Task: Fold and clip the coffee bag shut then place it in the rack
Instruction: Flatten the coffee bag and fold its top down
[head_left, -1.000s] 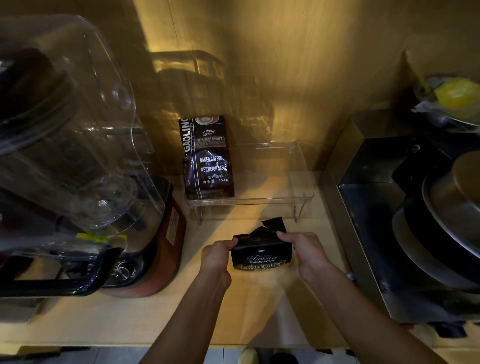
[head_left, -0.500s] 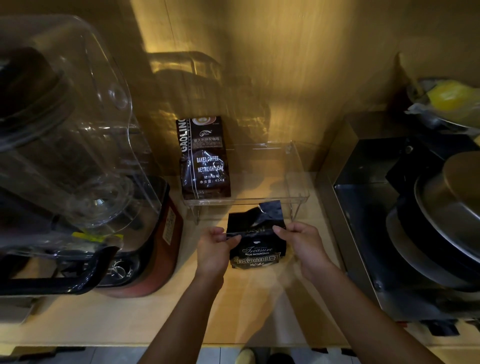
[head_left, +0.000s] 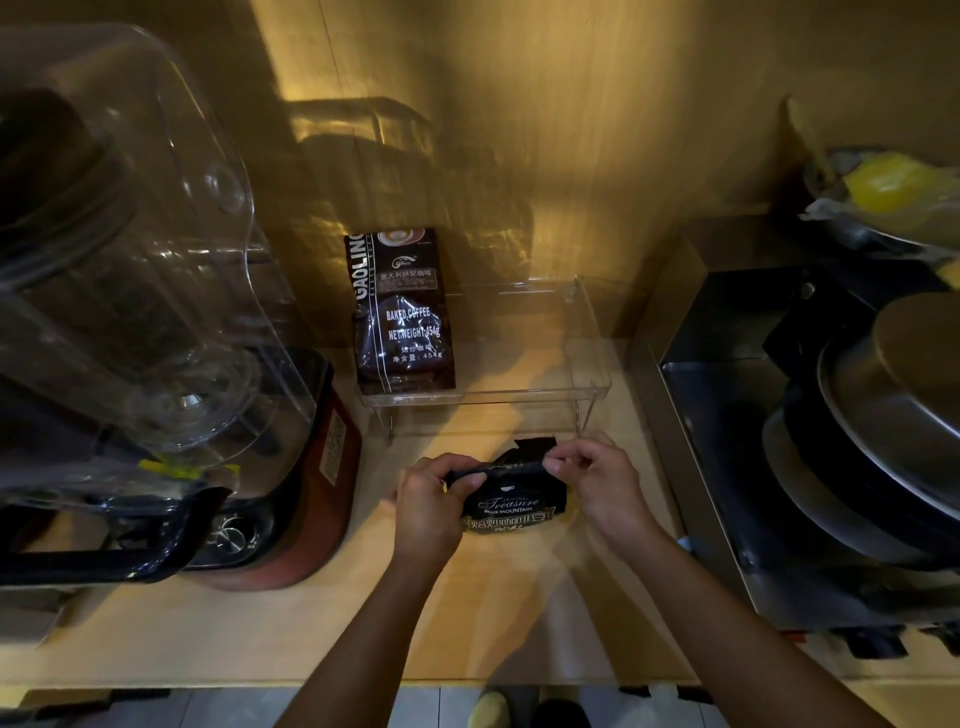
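A small black coffee bag (head_left: 511, 506) with gold "Treasure Blue Mountain" lettering rests on the wooden counter just in front of the rack. My left hand (head_left: 428, 501) grips its top left corner. My right hand (head_left: 597, 480) pinches the top right edge, where the bag's top is bent over into a fold. A clear acrylic rack (head_left: 587, 358) stands behind, against the wall. A tall brown "Gaoling" coffee bag (head_left: 400, 312) stands upright in the rack's left end. No clip shows in view.
A blender with a red base (head_left: 311, 483) and clear cover (head_left: 130, 249) fills the left side. A steel appliance with metal lids (head_left: 883, 395) stands on the right. A bowl with a yellow item (head_left: 893, 187) sits at the far right. The counter's front edge (head_left: 363, 675) runs below my arms.
The bag's top stood open and raised half a second ago; both hands have since bent it over and pressed it down, moving slightly toward me.
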